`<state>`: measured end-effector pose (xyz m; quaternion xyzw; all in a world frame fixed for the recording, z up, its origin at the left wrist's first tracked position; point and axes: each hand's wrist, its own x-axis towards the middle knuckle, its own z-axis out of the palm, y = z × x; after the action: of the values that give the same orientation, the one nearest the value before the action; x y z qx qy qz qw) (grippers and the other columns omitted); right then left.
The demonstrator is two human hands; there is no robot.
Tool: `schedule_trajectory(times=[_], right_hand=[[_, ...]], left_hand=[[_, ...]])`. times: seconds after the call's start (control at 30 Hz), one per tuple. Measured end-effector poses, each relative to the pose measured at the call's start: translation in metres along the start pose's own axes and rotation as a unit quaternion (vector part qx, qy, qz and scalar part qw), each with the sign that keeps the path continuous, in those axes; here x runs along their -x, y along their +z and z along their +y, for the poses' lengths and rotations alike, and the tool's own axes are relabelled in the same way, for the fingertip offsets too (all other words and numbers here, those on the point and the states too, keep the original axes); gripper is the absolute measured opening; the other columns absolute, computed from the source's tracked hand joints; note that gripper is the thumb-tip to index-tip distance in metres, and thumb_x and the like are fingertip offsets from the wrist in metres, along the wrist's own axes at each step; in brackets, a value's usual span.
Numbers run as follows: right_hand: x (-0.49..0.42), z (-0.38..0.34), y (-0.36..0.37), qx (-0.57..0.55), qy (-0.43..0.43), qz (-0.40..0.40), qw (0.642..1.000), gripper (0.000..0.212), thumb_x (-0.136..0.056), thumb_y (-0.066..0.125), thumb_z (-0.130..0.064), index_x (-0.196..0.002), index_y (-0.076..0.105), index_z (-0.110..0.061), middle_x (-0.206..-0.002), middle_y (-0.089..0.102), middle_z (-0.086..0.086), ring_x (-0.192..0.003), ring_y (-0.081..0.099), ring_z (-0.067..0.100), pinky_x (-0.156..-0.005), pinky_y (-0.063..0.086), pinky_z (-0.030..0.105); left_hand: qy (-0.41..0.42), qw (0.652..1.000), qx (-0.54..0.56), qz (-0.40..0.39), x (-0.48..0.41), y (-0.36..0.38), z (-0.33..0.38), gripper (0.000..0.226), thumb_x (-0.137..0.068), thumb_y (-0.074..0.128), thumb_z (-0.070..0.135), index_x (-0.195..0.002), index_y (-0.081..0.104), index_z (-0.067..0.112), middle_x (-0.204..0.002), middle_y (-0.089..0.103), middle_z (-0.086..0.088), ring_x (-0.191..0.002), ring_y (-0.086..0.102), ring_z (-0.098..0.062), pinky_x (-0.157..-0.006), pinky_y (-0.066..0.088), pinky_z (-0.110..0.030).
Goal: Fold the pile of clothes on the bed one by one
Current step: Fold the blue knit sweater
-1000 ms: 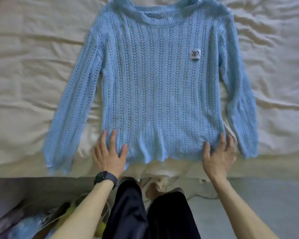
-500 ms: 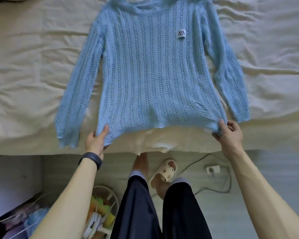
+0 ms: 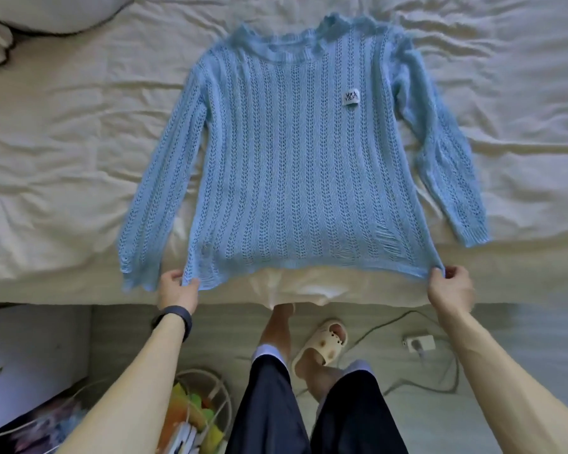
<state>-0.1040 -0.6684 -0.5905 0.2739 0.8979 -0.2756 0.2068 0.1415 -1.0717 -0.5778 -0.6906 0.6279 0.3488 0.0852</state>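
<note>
Pinching open-knit blue sweater (image 3: 295, 165), each hand (image 3: 177, 289) gripping hem.

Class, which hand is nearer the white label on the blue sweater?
Right. The right hand pinches the sweater hem on the same side as the label; the left hand pinches the opposite hem corner, farther away.

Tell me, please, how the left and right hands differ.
The left hand wears a dark wristband; the right hand has a bare wrist. The left hand sits beside a sleeve cuff; the right hand is clear of one. Both pinch hem corners of the blue sweater.
</note>
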Motion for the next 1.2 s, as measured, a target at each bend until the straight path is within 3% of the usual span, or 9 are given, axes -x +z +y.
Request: schedule_trajectory(times=[0.13,0.23,0.33,0.53,0.67,0.9,1.0,1.07,1.2], right_hand=[[0.036,-0.03,0.003,0.118,-0.174,0.055,0.976,0.051,-0.092,0.066,-0.02,-0.138,0.05,-0.003,-0.142,0.045,0.024,-0.131,0.04,0.041,-0.109,0.029,0.047],[0.062,-0.054,0.026,0.211,-0.431,-0.011,0.877,0.053,-0.083,0.079,-0.026,-0.128,0.059,-0.007,-0.132,0.054,0.017,-0.122,0.05,0.038,-0.101,0.042,0.049],[0.074,-0.059,0.058,0.295,-0.576,-0.044,0.761,0.047,-0.069,0.087,-0.024,-0.109,0.066,-0.011,-0.112,0.062,0.011,-0.098,0.06,0.034,-0.076,0.051,0.044],[0.046,-0.057,0.087,0.367,-0.609,-0.01,0.704,0.041,-0.073,0.079,-0.02,-0.109,0.063,-0.012,-0.11,0.06,0.011,-0.091,0.057,0.034,-0.071,0.045,0.042],[0.036,-0.049,0.077,0.326,-0.663,-0.013,0.674,0.03,-0.078,0.062,-0.006,-0.107,0.068,-0.011,-0.105,0.066,0.01,-0.085,0.059,0.034,-0.067,0.046,0.041],[0.066,-0.023,0.046,0.247,-0.613,-0.093,0.745,0.041,-0.063,0.07,0.018,-0.098,0.071,-0.002,-0.089,0.061,0.016,-0.075,0.058,0.036,-0.059,0.052,0.04],[0.074,-0.023,0.043,0.312,-0.567,-0.137,0.75,0.042,-0.057,0.073,0.016,-0.095,0.072,-0.001,-0.084,0.061,0.017,-0.072,0.059,0.039,-0.062,0.056,0.044],[0.071,-0.035,0.045,0.352,-0.516,-0.165,0.763,0.034,-0.072,0.071,0.0,-0.106,0.071,-0.006,-0.095,0.062,0.016,-0.083,0.06,0.04,-0.071,0.054,0.046],[0.062,-0.076,0.058,0.216,-0.595,-0.078,0.77,0.015,-0.087,0.061,-0.025,-0.089,0.068,-0.012,-0.088,0.059,0.007,-0.077,0.057,0.032,-0.063,0.05,0.044]], left_hand=[[0.249,0.94,-0.223,0.074,0.046,0.026,0.034,0.069,-0.086,0.072,0.027,-0.146,0.042,0.013,-0.153,0.035,-0.018,-0.139,0.034,-0.04,-0.111,0.03,-0.052],[0.462,0.772,-0.434,-0.043,0.07,0.067,0.073,0.061,-0.093,0.06,0.044,-0.147,0.035,0.027,-0.156,0.03,-0.007,-0.144,0.027,-0.029,-0.115,0.021,-0.047],[0.486,0.66,-0.551,-0.157,0.076,0.111,0.094,0.055,-0.104,0.046,0.03,-0.152,0.019,0.027,-0.163,0.014,-0.005,-0.15,0.012,-0.024,-0.119,0.009,-0.05],[0.539,0.607,-0.572,-0.113,0.057,0.116,0.105,0.063,-0.091,0.055,0.006,-0.142,0.022,0.022,-0.144,0.03,-0.005,-0.132,0.026,-0.025,-0.107,0.026,-0.047],[0.663,0.561,-0.496,-0.001,0.062,0.09,0.1,0.035,-0.063,0.079,0.016,-0.097,0.071,0.023,-0.085,0.065,0.002,-0.076,0.062,-0.019,-0.064,0.047,-0.03],[0.689,0.577,-0.435,-0.056,0.086,0.079,0.071,0.025,-0.048,0.086,0.009,-0.063,0.067,0.016,-0.061,0.058,-0.002,-0.052,0.054,-0.021,-0.045,0.041,-0.026],[0.64,0.601,-0.471,-0.091,0.091,0.084,0.071,0.031,-0.066,0.083,0.017,-0.095,0.073,0.02,-0.088,0.066,-0.001,-0.079,0.063,-0.02,-0.065,0.046,-0.029],[0.614,0.63,-0.463,-0.105,0.089,0.087,0.081,0.041,-0.076,0.075,0.024,-0.116,0.066,0.021,-0.106,0.063,-0.002,-0.094,0.061,-0.023,-0.075,0.046,-0.033],[0.635,0.705,-0.313,-0.04,0.073,0.092,0.125,0.043,-0.06,0.084,0.026,-0.1,0.071,0.021,-0.099,0.066,-0.003,-0.08,0.063,-0.025,-0.066,0.05,-0.035]])
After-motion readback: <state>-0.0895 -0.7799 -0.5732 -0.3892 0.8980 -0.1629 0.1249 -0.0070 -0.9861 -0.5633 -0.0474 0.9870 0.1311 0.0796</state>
